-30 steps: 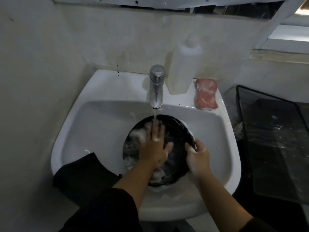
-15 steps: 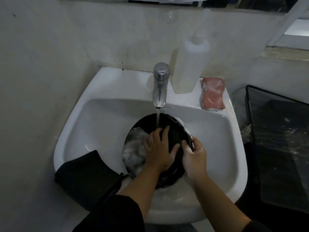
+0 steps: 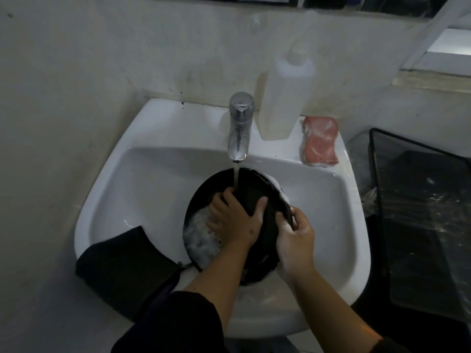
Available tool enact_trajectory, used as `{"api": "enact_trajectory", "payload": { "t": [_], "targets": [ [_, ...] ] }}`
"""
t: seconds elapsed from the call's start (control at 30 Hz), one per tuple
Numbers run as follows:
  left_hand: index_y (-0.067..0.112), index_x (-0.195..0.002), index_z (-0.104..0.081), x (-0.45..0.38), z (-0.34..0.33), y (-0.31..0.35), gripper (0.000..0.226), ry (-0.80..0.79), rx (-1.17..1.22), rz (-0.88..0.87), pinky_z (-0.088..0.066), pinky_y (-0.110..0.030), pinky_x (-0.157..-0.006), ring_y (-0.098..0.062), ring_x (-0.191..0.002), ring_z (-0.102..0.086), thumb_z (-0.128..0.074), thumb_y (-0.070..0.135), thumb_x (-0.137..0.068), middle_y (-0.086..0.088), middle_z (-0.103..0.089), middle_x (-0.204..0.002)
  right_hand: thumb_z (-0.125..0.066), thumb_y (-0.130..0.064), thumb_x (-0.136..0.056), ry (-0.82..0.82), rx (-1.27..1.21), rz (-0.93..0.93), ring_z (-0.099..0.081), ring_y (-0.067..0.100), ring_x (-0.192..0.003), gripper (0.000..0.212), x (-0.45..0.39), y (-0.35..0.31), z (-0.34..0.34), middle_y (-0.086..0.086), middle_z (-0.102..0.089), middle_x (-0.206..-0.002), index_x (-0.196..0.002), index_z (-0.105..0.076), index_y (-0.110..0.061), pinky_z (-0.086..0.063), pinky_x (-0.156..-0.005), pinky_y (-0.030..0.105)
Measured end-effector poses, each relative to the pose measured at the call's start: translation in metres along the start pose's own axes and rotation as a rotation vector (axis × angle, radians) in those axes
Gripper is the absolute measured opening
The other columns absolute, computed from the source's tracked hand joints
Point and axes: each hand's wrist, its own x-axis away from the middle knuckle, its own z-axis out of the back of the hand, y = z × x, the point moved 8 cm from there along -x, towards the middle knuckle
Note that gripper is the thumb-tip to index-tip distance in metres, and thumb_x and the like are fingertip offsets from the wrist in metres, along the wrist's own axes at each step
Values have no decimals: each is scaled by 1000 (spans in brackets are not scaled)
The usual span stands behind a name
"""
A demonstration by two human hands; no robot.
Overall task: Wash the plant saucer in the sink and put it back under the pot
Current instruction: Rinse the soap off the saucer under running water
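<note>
I see a white wall-hung sink [image 3: 142,189] set against a stained plaster wall, dimly lit. The chrome tap [image 3: 239,126] runs a thin stream into the black plant saucer [image 3: 252,182], which stands tilted in the basin with suds pooled at its left. My left hand [image 3: 235,219] presses inside it, fingers curled; I cannot tell whether they hold anything. My right hand [image 3: 295,234] grips the saucer's right rim. A translucent bottle [image 3: 285,98] and pink sponge [image 3: 320,141] sit on the ledge. A dark cloth [image 3: 119,266] drapes the front-left edge.
</note>
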Motion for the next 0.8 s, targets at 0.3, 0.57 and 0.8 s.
{"api": "enact_trajectory", "payload": {
  "t": [0.3,0.57,0.8],
  "targets": [
    [24,-136,-32,6,-8,10,70,-76,-67,-229,-17,-49,-109,-29,-134,-20,-51,62,-80,-7,-23,-142,-53,-5,-92,61,-20,-47,-64,27,-72,16,0,12,1,12,-68,-78,-83,-63,-14,-53,-73,38],
    [8,-128,-49,-30,24,-18,37,48,-153,-310,-33,-41,-96,-37,-117,-42,-46,22,-94,-20,-44,-129,-54,-2,-89,163,-64,-14,-54,19,-67,18,-13,2,15,4,-61,-66,-76,-59,-14,-44,-67,31],
    [32,-147,-19,25,-19,21,69,-224,-420,-948,-26,-67,-102,-25,-142,-21,-29,56,-83,-4,-23,-156,-53,-3,-90,125,-64,-73,-60,27,-77,15,-12,15,-1,11,-65,-77,-81,-60,-12,-52,-77,42]
  ]
}}
